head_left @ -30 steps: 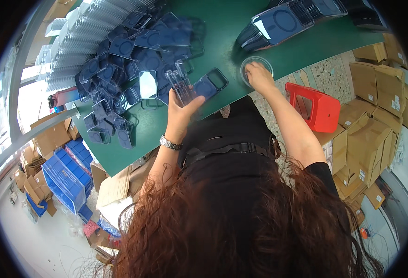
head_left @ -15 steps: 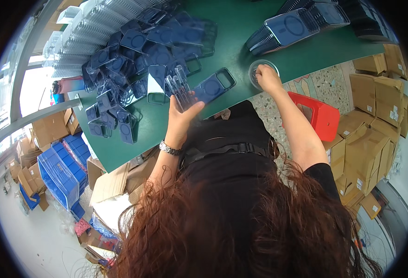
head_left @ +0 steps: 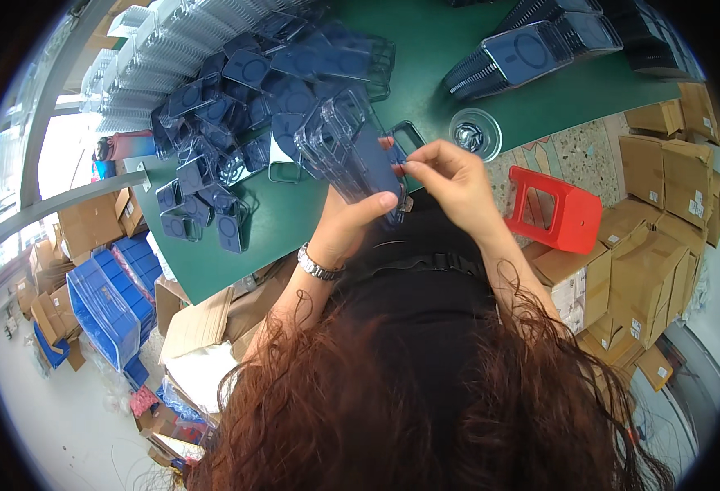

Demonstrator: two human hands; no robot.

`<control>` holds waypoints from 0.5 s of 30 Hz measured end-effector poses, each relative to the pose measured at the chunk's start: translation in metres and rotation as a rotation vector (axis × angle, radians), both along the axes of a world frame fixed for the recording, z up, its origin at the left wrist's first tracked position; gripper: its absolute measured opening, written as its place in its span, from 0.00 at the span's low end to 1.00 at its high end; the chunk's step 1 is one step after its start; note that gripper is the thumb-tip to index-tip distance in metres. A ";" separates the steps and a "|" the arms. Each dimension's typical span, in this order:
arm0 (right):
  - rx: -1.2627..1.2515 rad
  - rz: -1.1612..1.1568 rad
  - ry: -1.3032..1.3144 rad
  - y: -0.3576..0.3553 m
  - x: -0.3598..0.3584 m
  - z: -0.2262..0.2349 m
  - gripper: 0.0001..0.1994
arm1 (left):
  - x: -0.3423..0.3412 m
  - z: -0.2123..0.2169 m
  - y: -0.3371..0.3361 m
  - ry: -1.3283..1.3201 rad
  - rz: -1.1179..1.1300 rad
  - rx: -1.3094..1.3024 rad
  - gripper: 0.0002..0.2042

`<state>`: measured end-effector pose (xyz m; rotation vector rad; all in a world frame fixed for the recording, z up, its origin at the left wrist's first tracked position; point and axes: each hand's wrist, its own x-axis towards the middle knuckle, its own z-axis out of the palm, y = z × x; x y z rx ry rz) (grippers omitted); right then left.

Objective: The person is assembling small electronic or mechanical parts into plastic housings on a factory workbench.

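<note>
A round clear tub (head_left: 495, 146) stands beyond my right hand (head_left: 458, 184) (pinched together); my left hand (head_left: 348, 223) clasps glossy-rimmed phone cases (head_left: 366, 159).

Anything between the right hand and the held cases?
Nothing visible. The right hand has its fingertips right at the edge of the cases; contact is hard to tell. Left hand fingertips show by that edge too. The bowl sits beyond the right hand, out of the gap.

No lettering can be read. Small white rectangular labels (head_left: 698, 187) stand on several of the brown cardboard boxes (head_left: 650, 270) at the right, their print too small to make out.
</note>
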<state>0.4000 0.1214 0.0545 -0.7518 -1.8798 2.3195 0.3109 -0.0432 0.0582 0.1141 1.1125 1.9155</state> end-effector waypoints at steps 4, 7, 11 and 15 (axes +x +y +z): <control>0.586 0.014 0.063 -0.014 -0.004 0.012 0.06 | 0.008 0.005 0.003 0.084 0.033 -0.019 0.42; 0.731 -0.012 0.143 -0.020 -0.005 0.008 0.04 | 0.012 0.009 0.004 0.102 0.050 -0.031 0.41; 0.732 -0.090 0.171 -0.025 -0.009 0.012 0.03 | 0.017 0.008 0.004 0.086 -0.008 -0.018 0.40; 0.526 -0.048 0.020 -0.027 -0.010 0.016 0.05 | 0.022 0.015 0.007 0.140 0.032 -0.057 0.40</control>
